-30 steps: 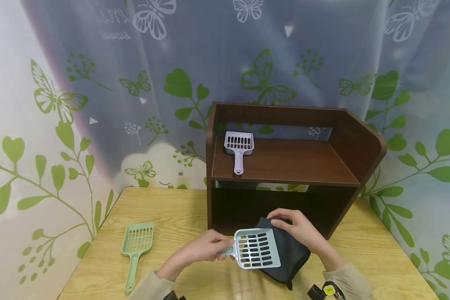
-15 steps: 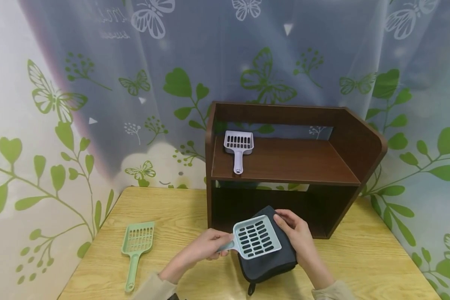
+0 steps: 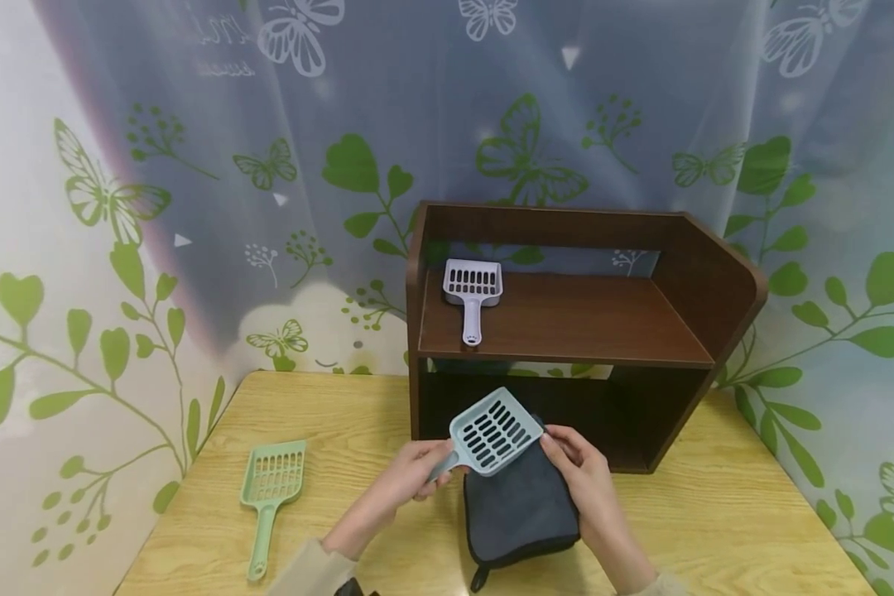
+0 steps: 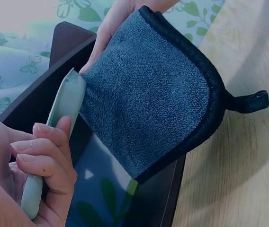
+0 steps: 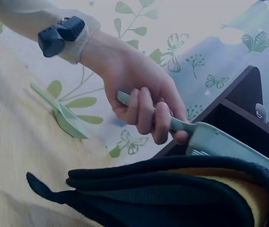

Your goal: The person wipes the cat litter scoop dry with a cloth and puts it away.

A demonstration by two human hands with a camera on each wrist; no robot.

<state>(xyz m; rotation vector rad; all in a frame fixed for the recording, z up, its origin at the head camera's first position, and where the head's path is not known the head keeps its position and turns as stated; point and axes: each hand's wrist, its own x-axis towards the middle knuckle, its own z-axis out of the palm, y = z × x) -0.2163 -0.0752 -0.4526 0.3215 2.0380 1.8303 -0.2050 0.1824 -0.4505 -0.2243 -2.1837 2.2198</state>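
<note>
My left hand [image 3: 417, 470] grips a pale blue-green litter scoop [image 3: 494, 432] by its handle, the slotted head pointing up and right. Fingers curl round that handle in the left wrist view. My right hand [image 3: 583, 476] holds a folded dark grey towel [image 3: 521, 505] with black edging and a hanging loop. Its thumb and fingertips are right at the scoop's front corner, with the towel behind the scoop head. From the right wrist, the towel [image 5: 172, 182] shows layered folds and a yellow-orange inner side. The towel partly hides the scoop's head there.
A dark brown two-tier shelf [image 3: 581, 319] stands behind the hands. On its upper board lies a lavender litter scoop [image 3: 472, 300]. A green litter scoop [image 3: 266, 515] lies on the wooden table [image 3: 343, 414] at the left. Patterned curtain hangs behind.
The blue-green scoop has risen and tilted, its head now pointing up-right. The towel has turned and shifted left, hanging below the scoop. The right hand has moved slightly to the left.
</note>
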